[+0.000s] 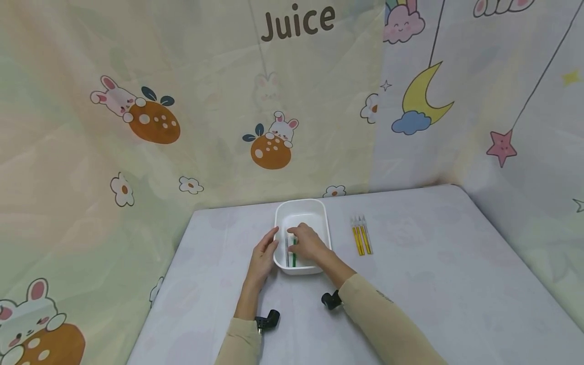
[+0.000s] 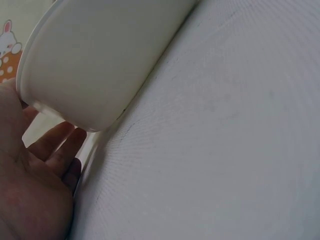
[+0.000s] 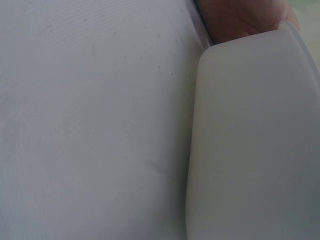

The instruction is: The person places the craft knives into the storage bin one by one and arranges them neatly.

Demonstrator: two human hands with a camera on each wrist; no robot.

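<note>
A white rectangular tray (image 1: 303, 205) stands on the table. My left hand (image 1: 263, 256) is at its left side, with fingers against the outer wall and rim. In the left wrist view, its fingers (image 2: 62, 145) lie beside the tray's corner. My right hand (image 1: 310, 243) reaches into the tray from the right. Its thumb and forefinger are bent over a slim green pen-like stick (image 1: 294, 261); whether they grip it is not visible. Just left of it lies a pale, slim stick (image 1: 287, 258). The right wrist view shows the tray's outer wall (image 3: 255, 140), not the right fingers.
Several slim yellow sticks with clear tips (image 1: 361, 235) lie side by side on the table, right of the tray. A white cloth (image 1: 433, 284) covers the table. Printed curtains (image 1: 205, 126) rise behind it and at both sides.
</note>
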